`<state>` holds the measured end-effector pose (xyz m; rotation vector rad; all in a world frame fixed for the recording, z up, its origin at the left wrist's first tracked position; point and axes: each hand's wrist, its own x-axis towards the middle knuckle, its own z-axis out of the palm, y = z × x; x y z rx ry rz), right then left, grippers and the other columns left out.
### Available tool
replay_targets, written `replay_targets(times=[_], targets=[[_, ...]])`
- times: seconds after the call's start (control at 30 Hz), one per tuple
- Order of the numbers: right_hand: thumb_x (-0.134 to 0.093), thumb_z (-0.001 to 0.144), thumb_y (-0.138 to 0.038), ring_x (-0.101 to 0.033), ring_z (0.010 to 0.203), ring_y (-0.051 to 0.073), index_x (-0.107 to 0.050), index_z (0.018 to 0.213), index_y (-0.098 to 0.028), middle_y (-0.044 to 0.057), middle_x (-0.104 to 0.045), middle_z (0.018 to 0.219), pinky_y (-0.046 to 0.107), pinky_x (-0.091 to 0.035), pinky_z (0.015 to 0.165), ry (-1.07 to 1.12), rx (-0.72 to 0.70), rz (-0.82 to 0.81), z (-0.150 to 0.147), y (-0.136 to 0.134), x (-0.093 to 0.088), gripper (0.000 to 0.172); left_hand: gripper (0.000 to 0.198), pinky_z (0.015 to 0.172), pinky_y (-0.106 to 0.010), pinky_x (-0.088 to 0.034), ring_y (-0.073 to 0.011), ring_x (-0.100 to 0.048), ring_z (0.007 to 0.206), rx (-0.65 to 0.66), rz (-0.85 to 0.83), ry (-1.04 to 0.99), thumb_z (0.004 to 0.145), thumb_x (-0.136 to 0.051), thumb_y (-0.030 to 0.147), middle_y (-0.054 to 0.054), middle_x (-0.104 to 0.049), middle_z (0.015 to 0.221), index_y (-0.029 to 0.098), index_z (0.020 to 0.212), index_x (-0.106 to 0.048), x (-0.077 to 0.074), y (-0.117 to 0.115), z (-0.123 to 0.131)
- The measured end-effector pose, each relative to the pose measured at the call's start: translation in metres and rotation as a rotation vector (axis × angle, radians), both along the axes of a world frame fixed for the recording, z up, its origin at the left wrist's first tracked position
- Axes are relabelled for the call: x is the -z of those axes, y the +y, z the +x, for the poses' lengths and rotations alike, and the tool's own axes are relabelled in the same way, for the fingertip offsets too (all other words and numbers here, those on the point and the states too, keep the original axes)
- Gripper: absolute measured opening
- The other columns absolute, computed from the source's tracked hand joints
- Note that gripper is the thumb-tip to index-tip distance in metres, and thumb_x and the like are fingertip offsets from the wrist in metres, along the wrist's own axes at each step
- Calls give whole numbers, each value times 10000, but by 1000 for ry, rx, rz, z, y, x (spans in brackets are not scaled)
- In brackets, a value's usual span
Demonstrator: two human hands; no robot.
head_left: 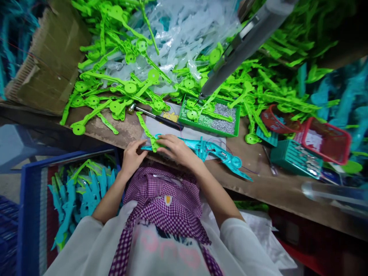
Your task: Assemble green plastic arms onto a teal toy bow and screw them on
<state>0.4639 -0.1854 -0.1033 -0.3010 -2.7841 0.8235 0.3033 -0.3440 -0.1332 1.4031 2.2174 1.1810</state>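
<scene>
My left hand (132, 155) and my right hand (175, 147) rest at the near edge of the wooden bench (258, 180). Between them lie a green plastic strip (147, 132) and a teal plastic part (212, 151). The left fingers curl onto the near end of the green strip. The right hand presses down on the teal part where the two pieces meet. A small hammer (155, 115) lies just beyond the hands.
A pile of green plastic parts (123, 84) covers the bench's far side. A green tray (214, 115) holds small metal pieces. A grey machine arm (244, 42) hangs above it. Red baskets (324, 140) stand at right, a blue crate (28, 207) with teal parts at left.
</scene>
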Motion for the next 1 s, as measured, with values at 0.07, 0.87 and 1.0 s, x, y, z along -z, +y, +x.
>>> replay_targets(times=[0.07, 0.87, 1.0], targets=[[-499, 950, -434, -572, 1253, 230, -616, 1241, -171, 139, -632, 1314, 462, -490, 1065, 16, 18, -21, -1, 6, 4, 409, 386, 866, -340, -514, -226, -655, 949, -6, -39, 22, 775, -763, 242, -65, -732, 1015, 193, 1151, -691, 1, 3, 0], [-679, 857, -371, -562, 1224, 230, -580, 1268, -231, 84, -637, 1278, 451, -354, 1089, -128, -48, -217, -24, 22, 0, 445, 185, 765, -323, -458, -187, -638, 773, 84, -14, 113, 885, -659, 374, -40, -732, 811, 246, 930, -785, 7, -22, -26], [-626, 896, -370, -559, 1219, 235, -603, 1264, -218, 96, -628, 1277, 427, -370, 1039, -152, -127, -158, -21, 23, -6, 398, 178, 779, -333, -449, -186, -637, 776, 80, -34, 144, 883, -662, 379, -34, -732, 807, 256, 924, -784, 7, -21, -25]])
